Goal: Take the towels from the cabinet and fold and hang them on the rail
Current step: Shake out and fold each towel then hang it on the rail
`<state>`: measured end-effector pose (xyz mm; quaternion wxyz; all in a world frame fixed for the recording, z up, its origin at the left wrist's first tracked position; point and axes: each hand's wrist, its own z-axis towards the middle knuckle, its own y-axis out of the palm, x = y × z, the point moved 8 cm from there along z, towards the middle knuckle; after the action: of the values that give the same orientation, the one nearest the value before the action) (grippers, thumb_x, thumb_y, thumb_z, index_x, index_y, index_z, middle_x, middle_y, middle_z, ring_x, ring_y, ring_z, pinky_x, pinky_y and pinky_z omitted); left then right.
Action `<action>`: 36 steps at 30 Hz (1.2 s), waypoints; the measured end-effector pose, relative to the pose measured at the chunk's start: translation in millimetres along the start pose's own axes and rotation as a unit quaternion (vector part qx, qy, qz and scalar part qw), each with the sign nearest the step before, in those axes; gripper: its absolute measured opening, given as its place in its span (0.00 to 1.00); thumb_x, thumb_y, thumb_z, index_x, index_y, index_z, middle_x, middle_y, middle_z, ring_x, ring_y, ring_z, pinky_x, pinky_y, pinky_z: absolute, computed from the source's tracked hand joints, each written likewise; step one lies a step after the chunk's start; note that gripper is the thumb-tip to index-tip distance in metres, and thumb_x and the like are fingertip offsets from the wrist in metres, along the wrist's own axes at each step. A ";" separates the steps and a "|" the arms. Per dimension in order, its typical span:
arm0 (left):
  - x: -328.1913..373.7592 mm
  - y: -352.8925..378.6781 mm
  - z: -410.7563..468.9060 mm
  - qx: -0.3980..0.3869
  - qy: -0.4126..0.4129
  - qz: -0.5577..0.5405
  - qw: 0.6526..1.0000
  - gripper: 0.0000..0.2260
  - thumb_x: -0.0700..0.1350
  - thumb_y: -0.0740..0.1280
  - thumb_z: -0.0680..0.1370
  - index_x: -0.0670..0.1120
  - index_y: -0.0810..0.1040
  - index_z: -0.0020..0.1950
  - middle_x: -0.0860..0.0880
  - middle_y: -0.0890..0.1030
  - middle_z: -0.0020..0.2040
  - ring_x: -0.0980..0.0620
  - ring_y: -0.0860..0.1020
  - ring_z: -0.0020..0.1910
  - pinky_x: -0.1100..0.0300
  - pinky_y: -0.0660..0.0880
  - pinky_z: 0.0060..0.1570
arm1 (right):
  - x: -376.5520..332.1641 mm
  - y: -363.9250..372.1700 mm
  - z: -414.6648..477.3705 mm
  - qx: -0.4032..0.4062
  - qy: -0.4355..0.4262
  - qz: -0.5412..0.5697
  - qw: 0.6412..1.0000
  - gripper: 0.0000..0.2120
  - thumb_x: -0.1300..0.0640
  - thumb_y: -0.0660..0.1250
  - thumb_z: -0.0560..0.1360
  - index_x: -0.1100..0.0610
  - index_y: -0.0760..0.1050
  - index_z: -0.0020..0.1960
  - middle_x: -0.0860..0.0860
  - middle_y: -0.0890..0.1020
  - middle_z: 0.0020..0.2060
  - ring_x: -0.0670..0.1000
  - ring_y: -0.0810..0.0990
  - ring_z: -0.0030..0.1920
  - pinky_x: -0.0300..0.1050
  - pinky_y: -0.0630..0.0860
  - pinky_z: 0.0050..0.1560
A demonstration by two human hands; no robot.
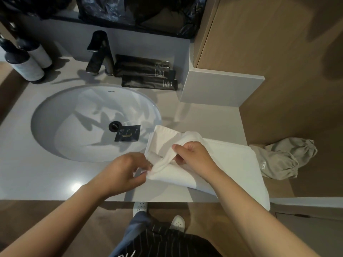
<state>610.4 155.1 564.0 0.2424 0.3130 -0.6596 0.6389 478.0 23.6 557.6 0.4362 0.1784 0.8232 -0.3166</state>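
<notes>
At the pale grey stone bench (pixel 37 179), your left hand (pixel 126 173) pinches the near corner of the folded white terry towel (pixel 228 167), fingers curled on the cloth, while your right hand (pixel 194 154) grips a raised fold of the same towel just beside it. The towel lies on the bench right of the oval white sink basin (pixel 61 127), its right end overhanging the front edge. A small black card (pixel 127 133) rests in the basin by the drain; a matte black tap (pixel 101 52) stands behind, flat black sachets (pixel 146 71) beside it
</notes>
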 end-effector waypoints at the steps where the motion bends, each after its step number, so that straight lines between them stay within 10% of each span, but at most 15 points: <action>1: 1.3 4.8 -3.1 -0.010 0.000 -0.001 1.000 0.03 0.46 0.70 0.72 0.52 0.81 0.45 0.61 0.77 0.41 0.62 0.75 0.39 0.73 0.69 0.36 | -2.0 4.1 -0.3 -0.009 -0.004 -0.003 1.000 0.24 0.52 0.64 0.78 0.62 0.72 0.26 0.59 0.78 0.28 0.45 0.77 0.27 0.29 0.72 0.36; 5: -14.2 26.5 -28.4 -0.050 -0.043 -0.019 0.998 0.02 0.46 0.69 0.70 0.50 0.81 0.39 0.56 0.76 0.47 0.61 0.75 0.46 0.68 0.73 0.44 | -3.6 28.4 4.6 -0.052 0.003 -0.009 0.999 0.18 0.52 0.63 0.80 0.57 0.83 0.36 0.51 0.86 0.37 0.51 0.84 0.42 0.46 0.80 0.51; 14: -38.4 33.3 -46.0 0.041 -0.211 -0.111 0.970 0.17 0.55 0.76 0.70 0.51 0.73 0.50 0.54 0.80 0.43 0.58 0.78 0.42 0.64 0.76 0.44 | 5.6 19.5 18.0 0.028 -0.099 -0.158 0.982 0.07 0.57 0.67 0.78 0.46 0.77 0.53 0.42 0.78 0.53 0.42 0.77 0.51 0.32 0.71 0.52; 21: -31.8 53.5 -45.2 0.069 -0.270 -0.158 0.948 0.11 0.52 0.72 0.74 0.46 0.78 0.38 0.50 0.79 0.36 0.57 0.77 0.34 0.67 0.72 0.37 | 0.7 25.0 31.3 0.018 -0.130 -0.282 0.950 0.24 0.50 0.64 0.80 0.50 0.64 0.75 0.45 0.66 0.72 0.51 0.77 0.56 0.42 0.73 0.59; 36: -30.7 66.1 -51.1 0.039 -0.255 -0.145 0.955 0.20 0.56 0.69 0.76 0.43 0.78 0.31 0.49 0.80 0.36 0.54 0.78 0.36 0.59 0.76 0.40 | -2.5 34.4 48.5 0.022 -0.159 -0.228 0.960 0.05 0.56 0.65 0.79 0.56 0.78 0.45 0.42 0.73 0.39 0.49 0.74 0.45 0.49 0.73 0.51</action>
<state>579.6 208.3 499.6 0.1437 0.5668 -0.6219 0.5209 528.4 16.1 526.7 0.4737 -0.0571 0.7548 -0.4502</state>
